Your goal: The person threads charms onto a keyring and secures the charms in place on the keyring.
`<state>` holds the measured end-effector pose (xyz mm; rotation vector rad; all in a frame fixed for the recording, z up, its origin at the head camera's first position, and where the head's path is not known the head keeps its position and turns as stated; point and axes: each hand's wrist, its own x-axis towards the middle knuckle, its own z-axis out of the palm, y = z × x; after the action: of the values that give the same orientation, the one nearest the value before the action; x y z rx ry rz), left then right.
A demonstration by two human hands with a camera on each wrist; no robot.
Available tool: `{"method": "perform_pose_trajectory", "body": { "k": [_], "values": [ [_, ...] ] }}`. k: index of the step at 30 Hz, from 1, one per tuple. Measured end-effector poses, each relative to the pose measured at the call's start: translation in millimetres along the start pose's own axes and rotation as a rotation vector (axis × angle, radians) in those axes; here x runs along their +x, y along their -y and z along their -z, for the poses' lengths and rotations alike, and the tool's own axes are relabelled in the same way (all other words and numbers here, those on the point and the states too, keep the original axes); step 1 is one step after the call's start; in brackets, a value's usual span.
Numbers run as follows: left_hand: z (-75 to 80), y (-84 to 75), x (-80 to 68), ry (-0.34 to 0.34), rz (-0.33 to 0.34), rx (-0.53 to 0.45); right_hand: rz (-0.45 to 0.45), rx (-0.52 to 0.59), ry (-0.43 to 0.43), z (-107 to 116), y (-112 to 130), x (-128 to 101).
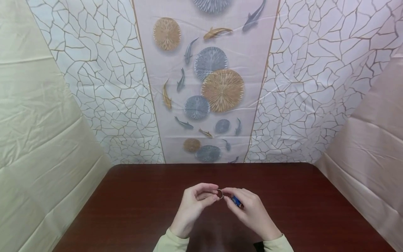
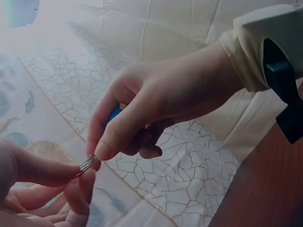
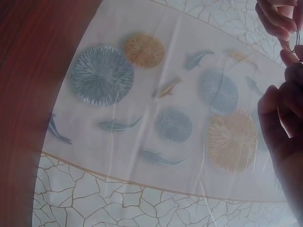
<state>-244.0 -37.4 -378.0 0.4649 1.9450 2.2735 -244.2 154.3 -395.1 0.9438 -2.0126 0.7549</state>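
Ring [image 1: 222,193], thin, metal: held up between two hands, over the table midway between its left and right edges, well short of the far edge. Left hand [image 1: 192,203]: thumb and fingertips pinching one side of the ring. Right hand [image 1: 250,209]: thumb and forefinger pinching the opposite side, at a small link [image 2: 93,156]. Blue item [image 1: 236,201], one: within the right hand, between thumb and fingers, mostly hidden; from where I stand, its full shape and whether it joins the ring cannot be told. Sleeves [image 1: 171,240], pale, two. Strap [image 2: 278,71], black, one, at the right cuff. Table [image 1: 141,199], dark red-brown, rounded far corners. Backdrop [image 1: 104,70], white with gold crackle lines, rising behind the far edge; central panel [image 1: 176,140] printed with fish and round motifs.
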Motion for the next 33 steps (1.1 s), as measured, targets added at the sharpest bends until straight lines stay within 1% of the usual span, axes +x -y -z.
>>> {"method": "perform_pose_trajectory", "body": {
  "k": [4, 7, 11, 16, 18, 21, 24, 26, 29, 33],
  "values": [
    [0.1, 0.7, 0.6, -0.03, -0.001, 0.029, 0.016, -0.008, -0.017, -0.9, 0.6, 0.1],
    [-0.1, 0.5, 0.0, -0.015, -0.008, 0.034, 0.012, -0.014, -0.02, -1.8, 1.0, -0.2],
    [-0.1, 0.6, -0.1, 0.022, -0.009, 0.028, -0.013, -0.014, -0.012, -1.5, 1.4, -0.4],
    [-0.9, -0.5, -0.2, 0.033, 0.017, -0.007, 0.0, -0.006, -0.046, -1.0, 0.9, 1.2],
    [-1.7, -0.4, -0.4, 0.023, 0.018, -0.024, 0.014, -0.004, -0.066, -1.6, 0.7, 1.6],
    [-3.8, 0.2, -0.2, -0.018, -0.006, -0.021, 0.026, -0.007, -0.078, -1.6, 0.5, 1.4],
    [-4.8, 2.2, 0.5, -0.073, -0.03, 0.0, 0.016, -0.007, -0.065, -1.6, 0.5, 0.7],
    [-4.8, 3.2, 0.9, -0.09, -0.037, 0.008, 0.01, 0.001, -0.05, -1.4, 0.5, 0.1],
    [-4.0, 4.4, 1.4, -0.088, -0.045, 0.022, 0.019, 0.011, -0.042, -1.8, 0.7, 0.2],
    [-2.4, 5.0, 2.4, -0.059, -0.034, 0.038, 0.04, 0.014, -0.055, -3.0, 0.3, 0.9]
  ]
}}
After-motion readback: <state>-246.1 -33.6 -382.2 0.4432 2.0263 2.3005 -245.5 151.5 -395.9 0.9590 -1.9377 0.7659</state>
